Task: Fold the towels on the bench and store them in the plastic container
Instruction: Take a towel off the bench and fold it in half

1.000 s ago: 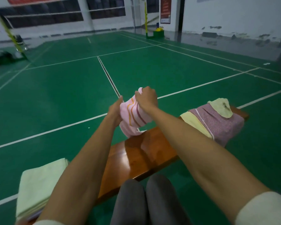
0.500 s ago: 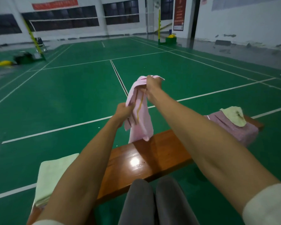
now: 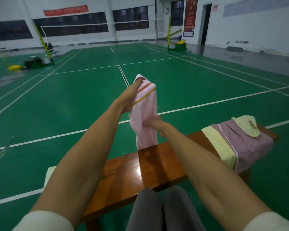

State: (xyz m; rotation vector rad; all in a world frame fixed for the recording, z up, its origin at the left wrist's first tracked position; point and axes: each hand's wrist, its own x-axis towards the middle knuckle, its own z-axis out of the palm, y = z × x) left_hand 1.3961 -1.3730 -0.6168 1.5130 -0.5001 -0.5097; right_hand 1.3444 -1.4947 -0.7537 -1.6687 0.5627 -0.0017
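Observation:
A pink towel (image 3: 144, 112) with orange stripes hangs upright over the wooden bench (image 3: 157, 167), its lower end touching the bench top. My left hand (image 3: 129, 97) grips the towel's top end, high up. Lower down, my right hand (image 3: 154, 125) pinches its middle. On the bench's right end lies a pile of towels: a purple one (image 3: 247, 144), a pale yellow one (image 3: 220, 147) under it and a small yellowish cloth (image 3: 247, 125) on top. A pale green folded towel (image 3: 49, 175) shows at the bench's left end, mostly hidden by my left arm. No plastic container is in view.
The bench stands on a green badminton court floor (image 3: 73, 105) with white lines. My knees (image 3: 160, 209) in grey trousers sit close against the bench's near edge. Net posts and gear stand far off at the back.
My left hand has gone up to the towel's top end, and my right hand has come down from the top to its middle. The towel now hangs longer. The camera has tilted upward.

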